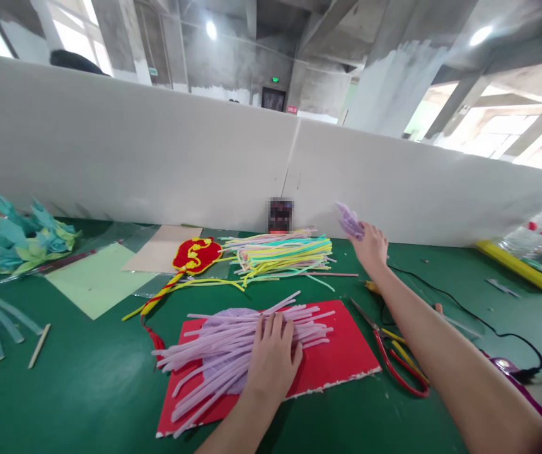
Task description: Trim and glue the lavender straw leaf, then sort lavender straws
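My left hand (pixel 273 356) lies flat, fingers stretched out, on a pile of lilac pipe cleaners (pixel 233 343). That pile rests on a red sheet (pixel 337 353) on the green table (pixel 86 391). Farther off, near the white partition, my right hand (pixel 370 246) is raised and closed on a small lilac fuzzy piece (pixel 349 221). Left of that hand lies a heap of mixed-colour pipe cleaners (pixel 280 252). A red and yellow ornament (pixel 195 255) with a twisted yellow-red stem lies left of the heap.
Red-handled scissors (pixel 394 353) lie beside the red sheet, under my right forearm. A black cable (pixel 469 315) runs to a purple tool (pixel 512 369) at right. Pale green and tan sheets (pixel 105 277), teal paper pieces (pixel 16 239) and a yellow tube (pixel 521 268) sit around.
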Available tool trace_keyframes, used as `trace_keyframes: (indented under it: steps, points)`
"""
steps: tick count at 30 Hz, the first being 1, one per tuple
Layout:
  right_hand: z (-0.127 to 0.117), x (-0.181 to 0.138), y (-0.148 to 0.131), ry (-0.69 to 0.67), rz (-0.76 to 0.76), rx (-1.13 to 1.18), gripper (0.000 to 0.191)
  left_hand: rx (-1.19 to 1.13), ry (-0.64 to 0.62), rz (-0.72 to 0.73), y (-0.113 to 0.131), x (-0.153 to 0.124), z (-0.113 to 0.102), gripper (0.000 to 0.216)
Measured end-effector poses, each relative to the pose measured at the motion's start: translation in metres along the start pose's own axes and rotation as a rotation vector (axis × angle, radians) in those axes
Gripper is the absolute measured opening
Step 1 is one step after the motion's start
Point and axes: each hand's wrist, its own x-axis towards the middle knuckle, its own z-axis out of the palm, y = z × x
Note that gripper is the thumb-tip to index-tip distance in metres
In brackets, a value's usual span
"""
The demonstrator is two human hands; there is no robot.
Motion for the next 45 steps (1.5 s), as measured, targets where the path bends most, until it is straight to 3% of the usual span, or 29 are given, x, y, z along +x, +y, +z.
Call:
trace_keyframes:
  steps: [3, 6, 12, 16, 21, 26, 31, 38, 45]
  points:
    - [0.018, 0.008, 0.0, -0.111, -0.047, -0.012, 0.03, 0.008, 0.011, -0.001, -0.001, 0.0, 0.002, 0.034]
    - [0.041, 0.0, -0.018, -0.182, -0.162, 0.05, 0.024, 0.006, 0.004, 0.002, -0.002, -0.001, 0.003, 0.034]
    - [0.07, -0.026, -0.067, -0.298, -0.4, 0.17, 0.033, -0.053, -0.086, -0.014, -0.002, -0.002, 0.002, 0.036]
    - [0.082, -0.028, -0.092, -0.355, -0.544, 0.221, 0.037, -0.116, -0.127, 0.002, -0.001, 0.004, 0.0, 0.037]
    - [0.101, -0.031, -0.105, -0.42, -0.569, 0.193, 0.036, -0.156, -0.163, 0.078, 0.001, 0.011, -0.004, 0.037]
    - [0.099, -0.04, -0.106, -0.423, -0.535, 0.112, 0.037, -0.168, -0.176, 0.098, 0.002, 0.012, -0.007, 0.038]
    - [0.1, -0.019, -0.12, -0.414, -0.562, 0.029, 0.032, -0.19, -0.169, 0.09, 0.002, 0.012, -0.004, 0.035]
    - [0.125, 0.005, -0.147, -0.449, -0.697, -0.054, 0.018, -0.23, -0.178, 0.071, 0.001, 0.01, -0.004, 0.034]
    - [0.137, 0.006, -0.142, -0.364, -0.667, -0.038, 0.022, -0.24, -0.182, 0.077, -0.002, 0.01, -0.001, 0.034]
